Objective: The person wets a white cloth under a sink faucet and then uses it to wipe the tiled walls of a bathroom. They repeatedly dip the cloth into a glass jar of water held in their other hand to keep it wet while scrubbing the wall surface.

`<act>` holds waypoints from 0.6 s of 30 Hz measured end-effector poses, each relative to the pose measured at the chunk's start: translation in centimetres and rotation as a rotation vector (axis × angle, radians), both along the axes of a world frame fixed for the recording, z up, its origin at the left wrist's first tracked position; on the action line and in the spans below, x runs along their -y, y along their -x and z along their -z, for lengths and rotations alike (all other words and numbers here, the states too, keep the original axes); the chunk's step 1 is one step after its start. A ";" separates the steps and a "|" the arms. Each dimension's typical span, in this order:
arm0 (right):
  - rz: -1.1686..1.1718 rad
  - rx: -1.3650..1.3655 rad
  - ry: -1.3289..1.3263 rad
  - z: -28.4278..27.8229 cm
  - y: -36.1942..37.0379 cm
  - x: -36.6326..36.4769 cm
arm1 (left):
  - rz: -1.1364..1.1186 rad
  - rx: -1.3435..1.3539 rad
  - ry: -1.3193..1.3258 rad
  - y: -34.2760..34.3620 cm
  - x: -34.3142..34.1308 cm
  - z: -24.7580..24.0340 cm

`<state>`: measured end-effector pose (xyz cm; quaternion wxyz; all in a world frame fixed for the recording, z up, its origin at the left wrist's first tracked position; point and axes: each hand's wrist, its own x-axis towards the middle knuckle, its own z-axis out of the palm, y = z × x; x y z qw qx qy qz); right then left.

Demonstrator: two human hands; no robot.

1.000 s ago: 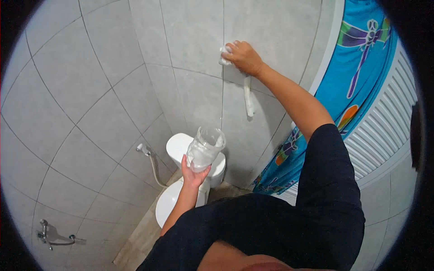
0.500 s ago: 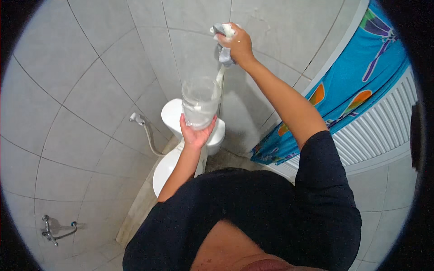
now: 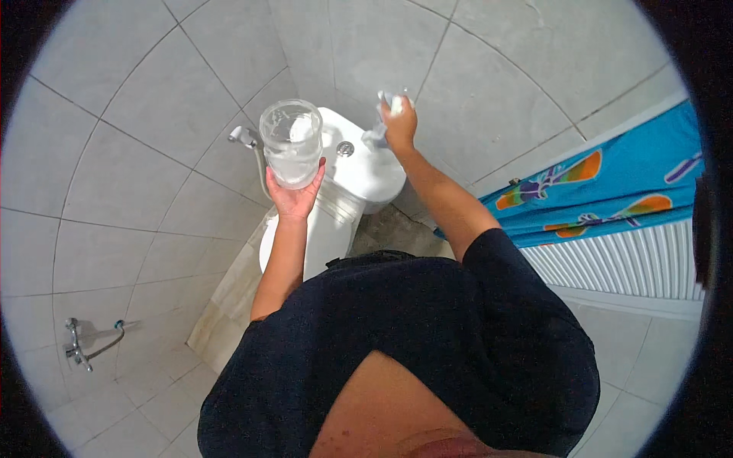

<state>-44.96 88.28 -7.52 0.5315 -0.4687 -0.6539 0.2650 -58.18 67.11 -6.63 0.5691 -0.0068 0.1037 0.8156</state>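
My left hand (image 3: 295, 200) supports a clear, round container (image 3: 292, 145) from underneath, its fingers wrapped around the base. The wide mouth of the container tilts up and away from me, and whitish wet streaks show inside. Off to the right, my right hand (image 3: 402, 126) grips a crumpled grey-white cloth (image 3: 375, 137), which hangs over the edge of the toilet tank lid (image 3: 366, 168). White patches, perhaps foam, show on the cloth and around the fingers. A round flush button (image 3: 345, 149) sits in the lid between my two hands.
Left of the tank, a white hand sprayer (image 3: 243, 137) hangs on the tiled wall. The closed toilet seat lid (image 3: 322, 248) lies below my left forearm. A wall tap (image 3: 76, 347) is at far left. On the right, a blue patterned towel (image 3: 527, 214) drapes over a white ribbed door (image 3: 618, 256).
My right hand has come down from the wall with the cloth to the tank lid. The container in my left hand has shifted left and slightly up in view, as the view itself tilted.
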 end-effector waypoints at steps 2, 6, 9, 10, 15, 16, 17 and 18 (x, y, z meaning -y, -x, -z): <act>-0.070 0.166 -0.057 2.6 -0.4 1.6 | -0.008 -0.010 0.037 1.4 0.5 1.5; -0.281 0.645 -0.372 12.3 -2.3 1.3 | -0.022 -0.018 0.175 3.0 -0.4 3.4; -0.234 0.893 -0.088 9.9 -2.1 6.0 | -0.028 -0.067 0.271 4.0 -0.6 5.2; -0.255 0.931 -0.031 9.1 -2.2 6.6 | -0.010 -0.081 0.296 4.2 -0.8 5.7; -0.425 0.954 0.037 10.3 -3.5 5.6 | 0.058 -0.019 0.450 4.9 -3.9 7.3; -0.424 0.945 0.058 10.4 -3.6 5.4 | 0.063 -0.015 0.485 5.1 -4.5 7.7; -0.424 0.935 0.079 10.5 -3.7 5.2 | 0.067 -0.010 0.520 5.3 -5.1 8.1; -0.425 0.925 0.100 10.6 -3.7 5.0 | 0.066 -0.011 0.534 5.4 -5.5 8.5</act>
